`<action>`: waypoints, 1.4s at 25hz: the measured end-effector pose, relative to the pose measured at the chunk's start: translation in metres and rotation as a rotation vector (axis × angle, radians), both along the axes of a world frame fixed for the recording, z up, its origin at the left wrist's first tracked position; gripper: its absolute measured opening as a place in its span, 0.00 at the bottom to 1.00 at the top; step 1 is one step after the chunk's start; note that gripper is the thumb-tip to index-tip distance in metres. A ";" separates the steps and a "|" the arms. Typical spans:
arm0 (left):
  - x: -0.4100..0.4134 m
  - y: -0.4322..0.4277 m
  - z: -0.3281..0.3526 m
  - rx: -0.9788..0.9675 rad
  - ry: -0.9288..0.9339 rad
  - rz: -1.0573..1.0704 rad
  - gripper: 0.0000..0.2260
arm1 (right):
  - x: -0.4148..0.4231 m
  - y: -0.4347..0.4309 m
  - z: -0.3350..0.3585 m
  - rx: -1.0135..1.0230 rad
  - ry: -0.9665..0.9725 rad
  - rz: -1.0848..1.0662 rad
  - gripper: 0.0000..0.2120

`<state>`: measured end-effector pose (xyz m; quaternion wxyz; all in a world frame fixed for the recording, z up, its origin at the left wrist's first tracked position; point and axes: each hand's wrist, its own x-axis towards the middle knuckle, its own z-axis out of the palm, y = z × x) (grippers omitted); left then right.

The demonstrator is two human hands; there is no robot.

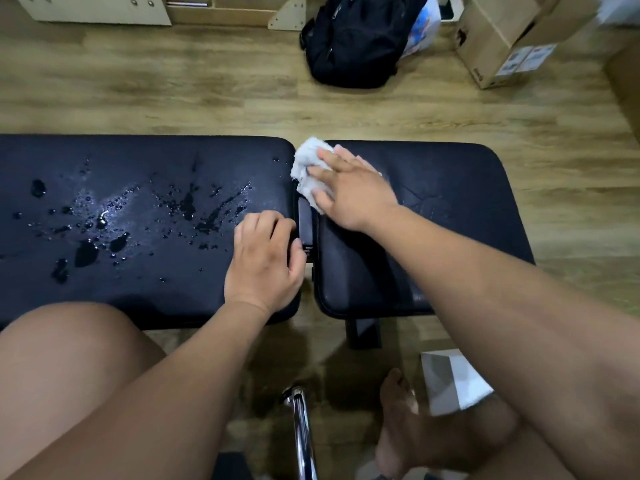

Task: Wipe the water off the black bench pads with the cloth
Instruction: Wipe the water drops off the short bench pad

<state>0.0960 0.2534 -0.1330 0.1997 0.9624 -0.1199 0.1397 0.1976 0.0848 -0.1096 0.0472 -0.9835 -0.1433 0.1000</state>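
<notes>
Two black bench pads lie side by side. The long left pad carries scattered water drops and small puddles across its left and middle. The shorter right pad looks mostly dry. A crumpled white cloth sits at the right pad's far left corner, over the gap between the pads. My right hand presses flat on the cloth with spread, straight fingers. My left hand rests on the left pad's right edge, its fingers curled over the edge into the gap.
A black backpack lies on the wooden floor beyond the bench. Cardboard boxes stand at the far right. A chrome bar and a white paper bag are near my bare foot. My left knee touches the left pad's near edge.
</notes>
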 end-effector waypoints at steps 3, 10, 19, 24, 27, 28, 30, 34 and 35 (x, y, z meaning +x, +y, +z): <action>-0.001 -0.001 -0.001 -0.011 -0.004 -0.010 0.11 | 0.014 -0.076 0.008 -0.035 0.010 -0.288 0.24; 0.000 -0.001 -0.001 -0.009 0.026 -0.022 0.11 | -0.063 -0.209 0.001 0.120 0.025 -0.887 0.26; -0.003 0.000 0.007 -0.064 0.082 -0.020 0.10 | -0.222 -0.174 -0.017 0.264 -0.057 -1.144 0.19; -0.027 0.007 0.020 -0.224 0.049 0.022 0.11 | -0.237 -0.118 -0.013 0.824 -0.098 -1.374 0.19; -0.055 0.009 0.034 -0.305 0.048 0.049 0.12 | -0.213 -0.090 -0.001 0.924 -0.035 -1.559 0.22; -0.063 0.009 0.038 -0.318 0.037 0.052 0.12 | -0.207 -0.078 0.002 0.880 0.046 -1.551 0.23; -0.075 0.013 0.042 -0.345 0.033 0.077 0.11 | -0.198 -0.045 0.014 0.610 0.229 -1.458 0.27; -0.083 0.027 0.053 -0.568 0.117 0.208 0.06 | -0.195 0.020 0.029 0.408 0.384 -1.203 0.22; -0.084 0.029 0.056 -0.616 0.139 0.259 0.05 | -0.198 0.037 0.030 0.496 0.416 -1.159 0.20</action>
